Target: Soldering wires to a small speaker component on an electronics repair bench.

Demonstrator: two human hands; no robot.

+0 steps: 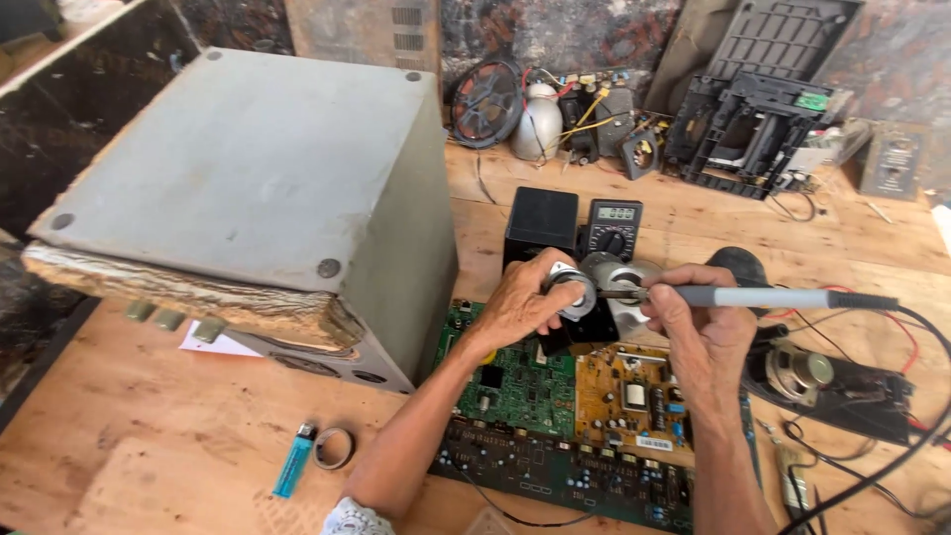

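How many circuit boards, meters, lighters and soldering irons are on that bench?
Circuit boards: 3 (green, yellow-brown, long dark green)
Multimeter: 1
Blue lighter: 1
Soldering iron, in the right hand: 1
Total: 6

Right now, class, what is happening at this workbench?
A person works over circuit boards on a wooden bench. The left hand holds a small spool of solder; the right hand grips a soldering iron, tip pointing at the spool. A multimeter stands behind, a big grey box to the left.
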